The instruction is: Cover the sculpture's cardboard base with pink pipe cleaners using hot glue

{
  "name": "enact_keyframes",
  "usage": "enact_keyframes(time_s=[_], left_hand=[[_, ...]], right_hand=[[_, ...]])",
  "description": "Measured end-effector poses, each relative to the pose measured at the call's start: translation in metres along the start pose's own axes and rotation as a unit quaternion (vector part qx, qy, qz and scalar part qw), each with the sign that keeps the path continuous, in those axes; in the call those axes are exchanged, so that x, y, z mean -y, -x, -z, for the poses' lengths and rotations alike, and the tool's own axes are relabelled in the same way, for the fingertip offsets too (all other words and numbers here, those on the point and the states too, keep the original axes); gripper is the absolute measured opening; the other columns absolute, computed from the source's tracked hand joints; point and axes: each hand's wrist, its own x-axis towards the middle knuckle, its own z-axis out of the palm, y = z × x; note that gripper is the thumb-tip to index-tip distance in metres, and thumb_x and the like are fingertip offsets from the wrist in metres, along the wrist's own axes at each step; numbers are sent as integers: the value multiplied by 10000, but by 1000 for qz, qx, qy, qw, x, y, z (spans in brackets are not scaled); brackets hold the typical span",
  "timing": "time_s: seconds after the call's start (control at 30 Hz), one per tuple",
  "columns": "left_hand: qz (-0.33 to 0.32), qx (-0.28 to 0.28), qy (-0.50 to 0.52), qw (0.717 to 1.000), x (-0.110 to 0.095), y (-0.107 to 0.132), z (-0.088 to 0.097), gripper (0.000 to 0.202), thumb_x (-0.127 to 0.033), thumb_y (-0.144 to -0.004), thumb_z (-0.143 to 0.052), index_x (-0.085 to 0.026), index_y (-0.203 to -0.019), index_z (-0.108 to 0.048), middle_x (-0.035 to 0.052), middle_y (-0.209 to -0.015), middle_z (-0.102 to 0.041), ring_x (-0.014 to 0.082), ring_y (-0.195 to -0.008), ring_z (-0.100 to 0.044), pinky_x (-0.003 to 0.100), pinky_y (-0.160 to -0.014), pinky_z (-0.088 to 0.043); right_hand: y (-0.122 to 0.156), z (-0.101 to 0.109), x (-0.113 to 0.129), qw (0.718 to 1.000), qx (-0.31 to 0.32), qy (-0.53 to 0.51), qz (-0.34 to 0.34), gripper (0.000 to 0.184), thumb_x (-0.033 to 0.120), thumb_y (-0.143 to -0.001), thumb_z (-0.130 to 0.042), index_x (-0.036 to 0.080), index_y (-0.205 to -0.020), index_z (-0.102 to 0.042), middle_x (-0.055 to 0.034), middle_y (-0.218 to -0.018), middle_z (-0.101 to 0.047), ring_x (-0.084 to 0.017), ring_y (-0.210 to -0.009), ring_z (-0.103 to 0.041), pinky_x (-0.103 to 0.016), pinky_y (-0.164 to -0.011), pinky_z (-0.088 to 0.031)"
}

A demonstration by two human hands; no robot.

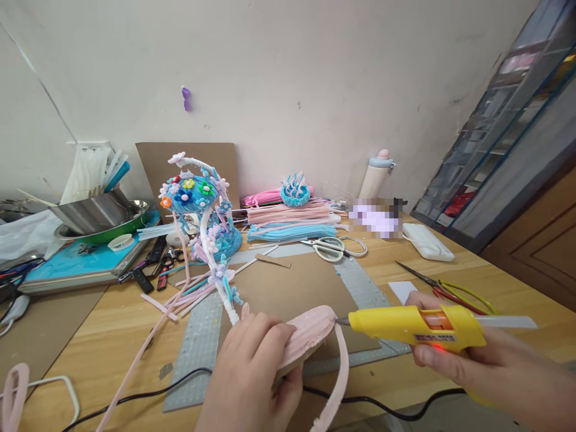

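Note:
My left hand (252, 375) is closed around a flat pink piece wound with fuzzy pipe cleaner (308, 333), from which a loose pink strand (339, 384) hangs. My right hand (477, 366) grips a yellow hot glue gun (418, 327). Its nozzle tip touches the right edge of the pink piece. A red light glows on the gun's underside and a glue stick (508, 322) juts from its back. Both hands hover over a brown cardboard sheet (288, 288) on a grey cutting mat (198, 354).
A blue pipe-cleaner sculpture with flowers and a white arch (202, 222) stands behind the mat. Stacks of pink and blue pipe cleaners (292, 222), white scissors (333, 247), yellow-handled snips (445, 288), a steel bowl (96, 213), a bottle (375, 174) and a black cord (144, 396) lie around the wooden table.

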Motion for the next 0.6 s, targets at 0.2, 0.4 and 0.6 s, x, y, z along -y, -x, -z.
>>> enact_keyframes(time_s=[0.2,0.4,0.6], left_hand=[[1,2,-4,1000,-1,1,-1,264,-100,-874,-500,-268,-1061,-579,32,-972,-661,223,-935,-639,394,-941,-495],[-12,28,-9,999,2,-1,4,294,-74,-844,-533,-260,-1069,-572,22,-974,-662,208,-906,-645,389,-936,-517],[-25,46,-19,998,6,-4,9,296,-80,-828,-564,-247,-1072,-576,36,-966,-669,211,-882,-662,356,-831,-558]], right_hand=[[13,-10,4,995,-39,-85,-13,573,659,-586,-770,335,-1058,-799,4,-1276,-756,-380,-1119,-732,-347,-814,-660],[10,-6,5,998,-3,-69,12,523,594,-569,-799,347,-1030,-799,9,-1105,-820,-363,-965,-775,-337,-750,-668],[7,-1,9,994,-48,12,99,395,611,-599,-759,345,-890,-775,10,-971,-823,-337,-892,-770,-299,-614,-650]])
